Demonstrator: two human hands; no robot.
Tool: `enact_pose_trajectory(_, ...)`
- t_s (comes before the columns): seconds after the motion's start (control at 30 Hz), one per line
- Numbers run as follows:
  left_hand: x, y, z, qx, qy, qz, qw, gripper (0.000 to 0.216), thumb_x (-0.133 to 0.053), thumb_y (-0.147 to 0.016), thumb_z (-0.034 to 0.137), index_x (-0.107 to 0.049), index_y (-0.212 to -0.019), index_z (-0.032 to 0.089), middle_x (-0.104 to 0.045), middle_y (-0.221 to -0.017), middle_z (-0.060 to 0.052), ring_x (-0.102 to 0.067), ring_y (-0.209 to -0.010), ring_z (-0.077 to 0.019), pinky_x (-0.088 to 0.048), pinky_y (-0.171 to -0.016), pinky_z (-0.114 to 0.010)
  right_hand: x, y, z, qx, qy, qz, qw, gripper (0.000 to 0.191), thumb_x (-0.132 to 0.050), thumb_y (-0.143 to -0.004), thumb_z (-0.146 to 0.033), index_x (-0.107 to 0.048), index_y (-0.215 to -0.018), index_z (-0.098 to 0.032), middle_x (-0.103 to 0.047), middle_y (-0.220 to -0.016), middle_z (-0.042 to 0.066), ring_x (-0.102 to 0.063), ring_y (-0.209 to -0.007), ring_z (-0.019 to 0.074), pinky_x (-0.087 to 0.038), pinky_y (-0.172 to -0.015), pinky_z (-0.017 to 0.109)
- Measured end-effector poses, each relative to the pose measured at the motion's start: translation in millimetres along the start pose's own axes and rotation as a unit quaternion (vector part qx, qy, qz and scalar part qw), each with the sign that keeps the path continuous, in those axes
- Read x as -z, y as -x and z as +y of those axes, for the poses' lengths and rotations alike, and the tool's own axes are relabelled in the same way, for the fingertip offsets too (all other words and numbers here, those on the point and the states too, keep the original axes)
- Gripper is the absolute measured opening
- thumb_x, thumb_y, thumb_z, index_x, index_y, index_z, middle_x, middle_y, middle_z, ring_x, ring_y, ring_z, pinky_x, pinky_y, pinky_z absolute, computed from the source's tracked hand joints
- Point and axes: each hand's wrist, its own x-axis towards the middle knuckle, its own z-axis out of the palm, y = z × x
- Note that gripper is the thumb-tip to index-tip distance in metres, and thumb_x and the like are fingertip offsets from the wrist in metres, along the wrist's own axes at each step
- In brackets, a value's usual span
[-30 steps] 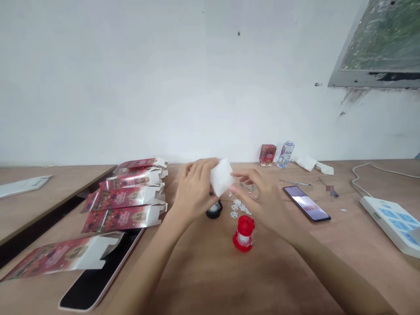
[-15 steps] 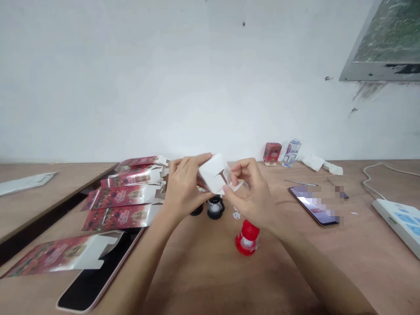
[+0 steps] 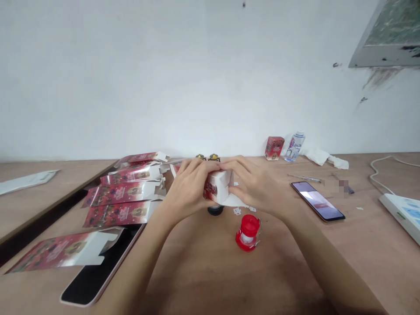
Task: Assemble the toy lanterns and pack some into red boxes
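Between my hands, above the table, is a small red and white cardboard box (image 3: 220,180) with its white flaps at the right end. My left hand (image 3: 190,186) is closed round the box's left side. My right hand (image 3: 251,186) grips the flap end, its fingertips on the white card. Behind and below the box stands a small black lantern (image 3: 215,210), mostly hidden by the box and my hands. A small red lantern (image 3: 248,232) stands on the table in front of my right hand. Small white card scraps (image 3: 237,211) lie just behind it.
Several flattened red boxes (image 3: 126,192) lie to the left, one across a dark tablet-like device (image 3: 88,282). A made-up red box (image 3: 274,148), a clear bottle (image 3: 294,146) and tissues (image 3: 316,156) stand by the wall. At right are a phone (image 3: 318,201) and a power strip (image 3: 402,218).
The box has turned, so its red printed side shows beside the white end. My right hand has moved in closer, its fingers now over the flap end. The view has shifted slightly.
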Motion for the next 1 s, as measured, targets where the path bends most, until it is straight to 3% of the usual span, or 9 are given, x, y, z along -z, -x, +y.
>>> enact_pose_trajectory(0.1,9.0,1.1,-0.1,0.019,0.07,-0.002,0.997,0.071,-0.074,-0.063,0.05,-0.042,-0.119,0.021,-0.059,-0.118,-0.01,-0.056,-0.104,-0.0251,-0.043,-0.086,-0.038,0.0,0.6,4.9,0.032,-0.037,0.029,0.998,0.034,-0.049,-0.079,-0.009,-0.053,-0.111,-0.02,-0.062,-0.108,0.008,-0.059,-0.099,0.0217,-0.051,-0.082,0.039)
enact_pose_trajectory(0.2,23.3,3.2,-2.9,0.064,0.119,-0.05,0.99,0.09,-0.077,-0.051,0.06,-0.04,-0.125,0.024,-0.056,-0.123,-0.01,-0.055,-0.11,-0.027,-0.045,-0.089,-0.037,5.4,1.2,5.1,0.022,-0.075,0.03,0.996,0.038,-0.045,-0.083,-0.013,-0.051,-0.119,-0.024,-0.063,-0.114,0.004,-0.058,-0.105,0.02,-0.05,-0.087,0.039)
enact_pose_trajectory(0.33,35.3,5.4,-8.4,0.117,0.113,-0.141,0.977,0.083,-0.074,-0.054,0.061,-0.046,-0.124,0.028,-0.059,-0.121,-0.007,-0.058,-0.108,-0.0272,-0.048,-0.085,-0.037,15.2,3.7,-2.3,-0.02,-0.117,0.01,0.993,0.038,-0.038,-0.089,-0.018,-0.053,-0.124,-0.027,-0.063,-0.119,0.001,-0.058,-0.109,0.0173,-0.048,-0.09,0.035)
enact_pose_trajectory(0.47,32.8,5.2,-9.8,0.131,0.082,-0.177,0.972,0.063,-0.076,-0.059,0.05,-0.056,-0.115,0.029,-0.068,-0.106,-0.002,-0.064,-0.092,-0.023,-0.05,-0.074,-0.032,22.1,7.1,-10.1,-0.022,-0.139,-0.025,0.99,0.034,-0.038,-0.091,-0.019,-0.063,-0.112,-0.029,-0.071,-0.094,-0.004,-0.064,-0.077,0.011,-0.05,-0.069,0.024)
enact_pose_trajectory(0.53,30.6,5.3,-9.7,0.108,0.092,-0.158,0.977,0.044,-0.074,-0.067,0.042,-0.061,-0.106,0.027,-0.071,-0.096,0.0,-0.066,-0.082,-0.0188,-0.049,-0.068,-0.028,25.0,8.3,-12.0,-0.011,-0.142,-0.037,0.989,0.03,-0.043,-0.091,-0.022,-0.065,-0.11,-0.029,-0.072,-0.086,-0.004,-0.063,-0.07,0.0103,-0.049,-0.065,0.023)
enact_pose_trajectory(0.6,30.7,7.4,-11.2,0.083,0.085,-0.113,0.986,0.017,-0.064,-0.077,0.032,-0.067,-0.092,0.025,-0.072,-0.081,0.001,-0.065,-0.069,-0.0146,-0.047,-0.06,-0.025,28.2,9.0,-12.6,-0.007,-0.163,-0.04,0.986,0.027,-0.046,-0.091,-0.026,-0.066,-0.109,-0.029,-0.072,-0.089,-0.003,-0.065,-0.076,0.0121,-0.051,-0.069,0.024)
enact_pose_trajectory(0.73,44.6,22.8,-21.6,0.084,0.006,0.016,0.996,0.017,-0.053,-0.079,0.022,-0.068,-0.072,0.024,-0.07,-0.065,0.001,-0.063,-0.058,-0.014,-0.048,-0.055,-0.027,37.4,10.7,-11.7,-0.029,-0.202,-0.025,0.979,0.027,-0.048,-0.09,-0.031,-0.064,-0.112,-0.028,-0.069,-0.106,0.0,-0.064,-0.097,0.0172,-0.052,-0.082,0.03)
enact_pose_trajectory(0.87,76.2,57.5,-34.7,0.186,-0.117,0.104,0.97,0.014,-0.058,-0.075,0.022,-0.069,-0.083,0.027,-0.073,-0.085,0.005,-0.067,-0.08,-0.0176,-0.054,-0.077,-0.034,45.8,15.4,-10.0,-0.061,-0.152,-0.067,0.984,0.029,-0.05,-0.089,-0.035,-0.061,-0.115,-0.03,-0.068,-0.109,0.001,-0.063,-0.099,0.0205,-0.052,-0.083,0.035)
enact_pose_trajectory(1.0,109.4,112.2,-43.0,0.279,-0.226,0.094,0.928,0.043,-0.049,-0.078,0.014,-0.057,-0.117,0.033,-0.061,-0.121,0.01,-0.059,-0.109,-0.0202,-0.044,-0.098,-0.038,43.2,20.6,-10.4,-0.092,-0.096,-0.181,0.974,0.033,-0.054,-0.085,-0.043,-0.059,-0.116,-0.033,-0.069,-0.102,0.001,-0.065,-0.086,0.0224,-0.051,-0.07,0.034)
